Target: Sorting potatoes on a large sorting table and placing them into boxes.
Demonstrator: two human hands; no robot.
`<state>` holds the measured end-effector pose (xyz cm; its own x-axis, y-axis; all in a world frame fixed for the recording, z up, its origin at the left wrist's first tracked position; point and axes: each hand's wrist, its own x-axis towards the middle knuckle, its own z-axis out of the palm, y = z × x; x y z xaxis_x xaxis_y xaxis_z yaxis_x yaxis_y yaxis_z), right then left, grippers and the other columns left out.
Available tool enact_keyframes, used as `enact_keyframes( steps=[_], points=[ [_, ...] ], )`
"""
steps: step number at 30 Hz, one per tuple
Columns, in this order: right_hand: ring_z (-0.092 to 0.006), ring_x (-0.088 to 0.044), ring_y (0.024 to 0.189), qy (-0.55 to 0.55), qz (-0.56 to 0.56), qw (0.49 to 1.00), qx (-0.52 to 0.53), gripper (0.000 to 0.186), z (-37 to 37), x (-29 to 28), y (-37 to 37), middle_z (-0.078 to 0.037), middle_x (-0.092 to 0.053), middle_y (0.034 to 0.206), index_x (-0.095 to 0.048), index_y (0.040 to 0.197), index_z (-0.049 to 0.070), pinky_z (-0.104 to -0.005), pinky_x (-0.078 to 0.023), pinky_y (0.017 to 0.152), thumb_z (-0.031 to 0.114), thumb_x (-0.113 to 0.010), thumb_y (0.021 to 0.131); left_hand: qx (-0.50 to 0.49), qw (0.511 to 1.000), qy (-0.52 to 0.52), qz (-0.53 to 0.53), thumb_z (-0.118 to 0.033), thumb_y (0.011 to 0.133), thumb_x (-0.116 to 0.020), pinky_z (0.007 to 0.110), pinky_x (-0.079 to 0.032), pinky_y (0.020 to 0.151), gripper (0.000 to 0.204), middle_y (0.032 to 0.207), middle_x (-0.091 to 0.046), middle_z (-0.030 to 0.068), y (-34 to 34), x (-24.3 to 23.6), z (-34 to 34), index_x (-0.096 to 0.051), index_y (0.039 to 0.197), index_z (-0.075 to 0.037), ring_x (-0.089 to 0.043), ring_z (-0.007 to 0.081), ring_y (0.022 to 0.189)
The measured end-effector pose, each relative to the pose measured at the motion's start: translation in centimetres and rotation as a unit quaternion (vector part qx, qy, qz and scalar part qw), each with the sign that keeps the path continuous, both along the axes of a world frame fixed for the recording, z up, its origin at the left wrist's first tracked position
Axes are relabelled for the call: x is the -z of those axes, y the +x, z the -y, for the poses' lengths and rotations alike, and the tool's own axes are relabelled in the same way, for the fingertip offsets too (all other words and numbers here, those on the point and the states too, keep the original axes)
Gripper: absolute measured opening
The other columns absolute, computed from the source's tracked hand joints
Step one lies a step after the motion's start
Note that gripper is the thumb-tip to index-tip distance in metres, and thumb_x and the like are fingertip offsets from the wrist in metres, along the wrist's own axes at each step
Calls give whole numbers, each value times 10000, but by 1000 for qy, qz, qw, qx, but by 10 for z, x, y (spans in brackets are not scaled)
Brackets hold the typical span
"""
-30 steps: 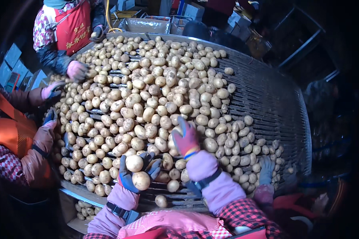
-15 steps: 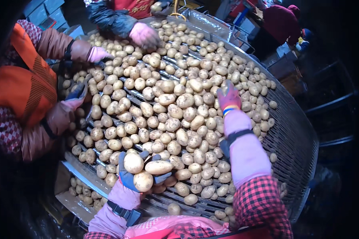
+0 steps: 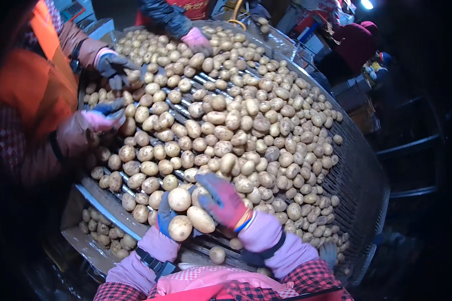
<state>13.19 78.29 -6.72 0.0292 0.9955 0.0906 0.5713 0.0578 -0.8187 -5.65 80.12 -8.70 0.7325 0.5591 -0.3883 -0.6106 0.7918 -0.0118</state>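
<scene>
Your left hand [image 3: 164, 214] cradles three potatoes [image 3: 201, 219] over the slatted table [image 3: 355, 183]; your right hand [image 3: 225, 199] meets another potato [image 3: 199, 194] (can't quite tell if it's gripped). They'd be firm, kinda hefty, probably dusty-slick, so cup each around its fat middle.

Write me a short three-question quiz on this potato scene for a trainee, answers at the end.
1. True or false: the wearer's left hand holds several potatoes.
2. What colour is the outer garment of the co-worker at picture left?
3. By which edge of the slatted table is the open box: a) right, b) far, c) near left?
Key: 1 true; 2 orange; 3 c.
</scene>
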Motion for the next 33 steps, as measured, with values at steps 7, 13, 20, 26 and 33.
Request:
enact_keyframes(
  steps=[7,13,20,26,33],
  points=[
    [-392,-568,1134,-80,423,883,185,601,-126,38,86,-215,-598,1210,-549,1354,141,-471,-450,994,451,-664,852,-43,999,-6,9,-550,966,-453,570,-420,1075,588,1347,-525,135,-32,21,-10,-518,1340,-100,-512,335,1257],
    [-261,-586,1168,-128,-64,987,74,575,-76,1,18,-163,-586,1311,-551,1334,102,-383,-471,978,245,-771,822,-58,997,45,8,-430,1013,-424,512,-496,999,480,1297,-579,157,-53,-1,-9,-529,1327,-83,-580,322,1186],
    [-423,-524,1230,113,69,936,-327,648,20,-44,-143,-196,-558,1326,-581,1291,63,-515,-392,1024,216,-780,694,-91,989,118,21,-360,1004,-477,447,-513,936,419,1245,-603,142,-161,11,96,-543,1288,-58,-611,281,1119],
    [-464,-468,1264,68,-21,839,-539,729,59,-26,-282,-225,-506,1361,-515,1355,59,-556,-340,1068,260,-777,705,-261,962,-36,-69,-324,983,-518,386,-518,898,398,1200,-618,132,-289,-19,244,-558,1263,-44,-627,250,1068],
    [-428,-446,1292,5,-20,787,-617,715,87,-3,-403,-218,-452,1419,-437,1451,94,-497,-359,1086,358,-687,836,-391,867,-55,-304,-316,898,-632,360,-472,926,470,1184,-606,120,-419,32,262,-535,1289,-75,-593,257,1087]
  ],
)
